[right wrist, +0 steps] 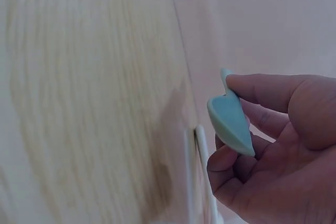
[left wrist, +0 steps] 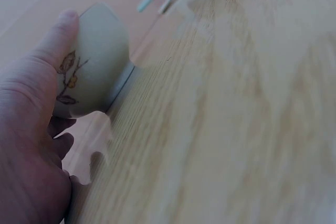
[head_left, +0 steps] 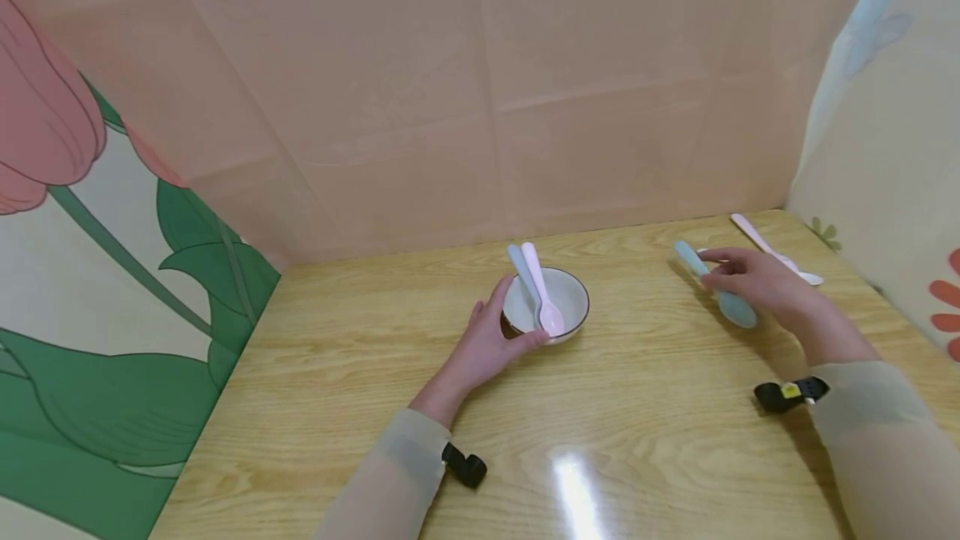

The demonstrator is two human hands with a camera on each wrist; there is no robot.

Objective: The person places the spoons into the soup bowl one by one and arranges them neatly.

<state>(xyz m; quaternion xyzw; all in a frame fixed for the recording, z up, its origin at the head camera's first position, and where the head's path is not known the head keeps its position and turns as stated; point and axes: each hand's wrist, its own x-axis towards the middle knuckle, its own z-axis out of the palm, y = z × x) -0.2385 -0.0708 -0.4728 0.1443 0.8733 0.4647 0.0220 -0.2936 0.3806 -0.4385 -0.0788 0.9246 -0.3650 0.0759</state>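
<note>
Head view: wooden table [head_left: 615,440], pink walls [head_left: 450,90].

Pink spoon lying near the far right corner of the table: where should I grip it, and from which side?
Likely best: pinch the pink spoon mid-handle from above. It lies flat on the table, handle pointing to the far wall, bowl toward the right edge. The right hand, holding a blue spoon, is closest.

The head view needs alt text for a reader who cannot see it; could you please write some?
A person's left hand grips the side of a small white bowl holding a pink spoon and a blue spoon, on a wooden table. The right hand pinches a light blue spoon just above the table; a white spoon lies beyond it.
</note>
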